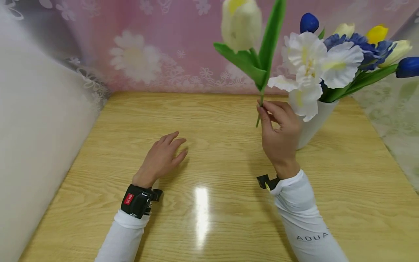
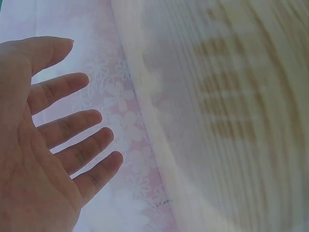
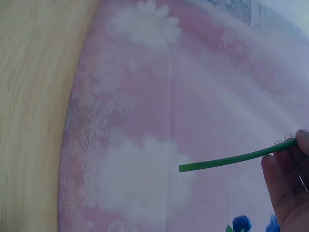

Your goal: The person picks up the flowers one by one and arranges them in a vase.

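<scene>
A white artificial tulip (image 1: 241, 27) with green leaves stands upright in my right hand (image 1: 281, 131), whose thumb and fingers pinch its stem. Below the grip the thin stem (image 3: 222, 162) pokes out, its cut end in the air, as the right wrist view shows. Just right of that hand is a white vase (image 1: 315, 125), partly hidden by the hand and a large white flower (image 1: 307, 69). My left hand (image 1: 160, 156) hovers low over the wooden table, fingers spread and relaxed, holding nothing; its palm and all its fingers (image 2: 72, 123) show in the left wrist view.
The vase holds blue tulips (image 1: 309, 23), a yellow bloom (image 1: 377, 34), pale tulips and blue ruffled flowers (image 1: 370, 51) that lean out to the right. Behind the wooden table (image 1: 212, 156) hangs a pink floral curtain (image 1: 183, 43). White cloth (image 1: 39, 91) borders the left side.
</scene>
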### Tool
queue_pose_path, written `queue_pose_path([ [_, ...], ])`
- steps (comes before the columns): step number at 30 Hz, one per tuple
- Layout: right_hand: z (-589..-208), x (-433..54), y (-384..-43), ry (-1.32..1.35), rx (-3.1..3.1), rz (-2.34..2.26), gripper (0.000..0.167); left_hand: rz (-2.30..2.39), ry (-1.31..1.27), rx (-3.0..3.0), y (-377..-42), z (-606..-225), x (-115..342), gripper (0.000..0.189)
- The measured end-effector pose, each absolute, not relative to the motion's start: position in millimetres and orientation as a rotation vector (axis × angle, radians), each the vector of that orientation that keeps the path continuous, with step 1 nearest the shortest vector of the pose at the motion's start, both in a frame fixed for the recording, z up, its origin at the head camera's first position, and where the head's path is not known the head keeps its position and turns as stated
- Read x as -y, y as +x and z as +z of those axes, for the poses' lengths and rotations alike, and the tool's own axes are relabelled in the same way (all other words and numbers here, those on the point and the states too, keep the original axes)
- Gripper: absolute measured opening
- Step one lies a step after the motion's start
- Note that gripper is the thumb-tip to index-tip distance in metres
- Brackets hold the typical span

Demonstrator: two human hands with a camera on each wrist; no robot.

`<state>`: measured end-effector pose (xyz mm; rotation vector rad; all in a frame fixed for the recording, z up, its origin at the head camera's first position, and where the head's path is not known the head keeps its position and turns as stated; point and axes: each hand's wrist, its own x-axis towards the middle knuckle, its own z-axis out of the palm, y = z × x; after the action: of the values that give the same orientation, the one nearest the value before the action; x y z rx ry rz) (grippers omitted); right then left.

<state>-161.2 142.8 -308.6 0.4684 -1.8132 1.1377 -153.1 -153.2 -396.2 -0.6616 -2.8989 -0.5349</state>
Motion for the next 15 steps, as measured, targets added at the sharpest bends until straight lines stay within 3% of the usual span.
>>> queue_pose_path([
  [15,-283,-190,-156,0.251,1.722,1.227,0.011,-0.534,-0.696,2.896,-157,-399,148,0.041],
])
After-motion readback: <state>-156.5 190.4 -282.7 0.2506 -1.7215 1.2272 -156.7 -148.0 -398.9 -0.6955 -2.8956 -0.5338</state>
